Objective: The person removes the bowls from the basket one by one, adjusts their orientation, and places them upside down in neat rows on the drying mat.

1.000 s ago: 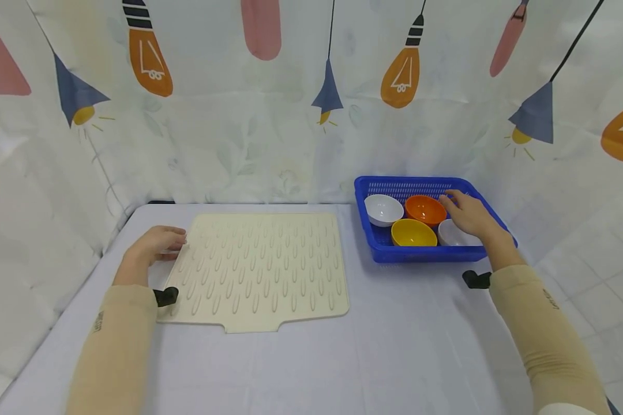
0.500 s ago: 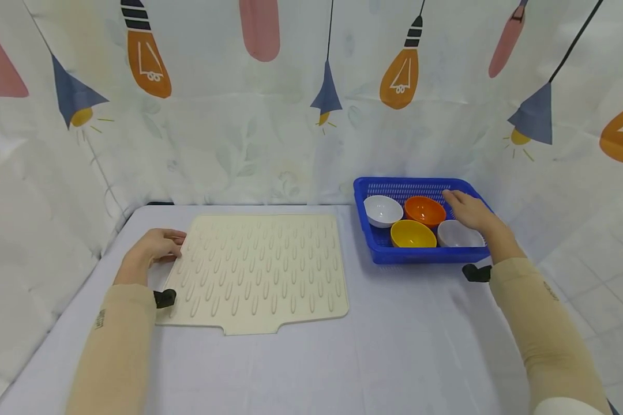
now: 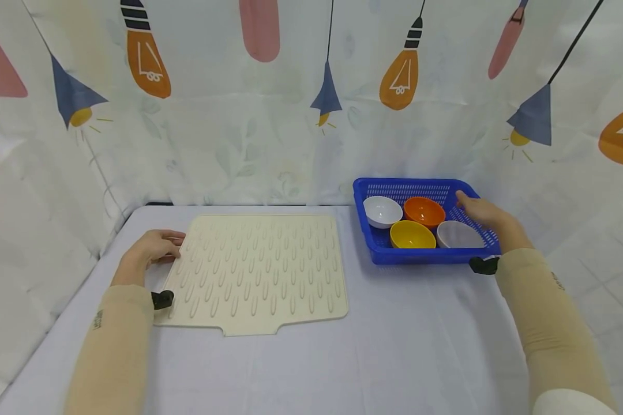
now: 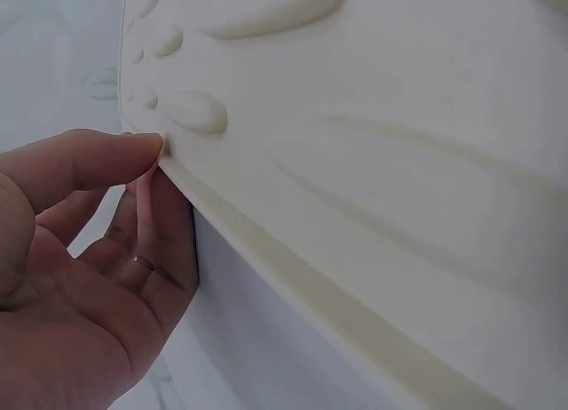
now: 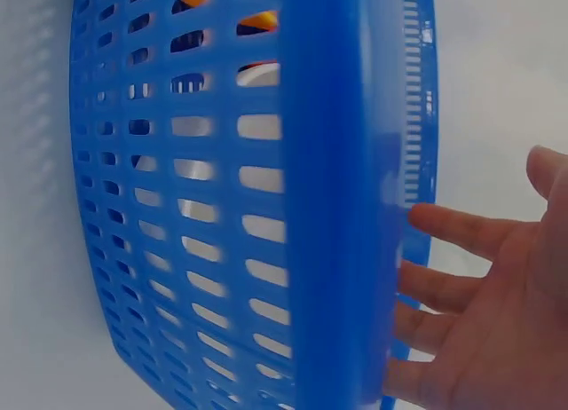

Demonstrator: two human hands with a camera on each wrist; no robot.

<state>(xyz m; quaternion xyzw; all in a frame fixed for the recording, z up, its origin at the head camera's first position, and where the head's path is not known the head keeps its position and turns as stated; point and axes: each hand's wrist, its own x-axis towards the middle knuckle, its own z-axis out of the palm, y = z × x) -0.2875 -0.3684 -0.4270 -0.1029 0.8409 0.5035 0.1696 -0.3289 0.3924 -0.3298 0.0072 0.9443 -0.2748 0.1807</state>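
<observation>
My left hand (image 3: 154, 248) pinches the left edge of a cream draining mat (image 3: 262, 276) with raised oval bumps and a tab at the front. In the left wrist view the thumb (image 4: 124, 157) presses on the mat's edge and the other fingers go beneath it. My right hand (image 3: 485, 213) is over the right rim of a blue plastic basket (image 3: 410, 256), fingers extended and nothing held. In the right wrist view those fingers (image 5: 461, 231) reach past the basket's rim. Inside sit a white bowl (image 3: 383, 211), an orange bowl (image 3: 424, 211), a yellow bowl (image 3: 412, 234) and another white bowl (image 3: 458, 235).
A white cloth covers the table (image 3: 311, 369), where mat and basket lie side by side with a gap between them. Behind stands a patterned curtain (image 3: 270, 144) printed with lamps and bulbs; it runs along both sides too.
My right hand has shifted right, from above the bowls to the basket's right rim. My left hand has moved in slightly onto the mat's edge. The bowls keep their places.
</observation>
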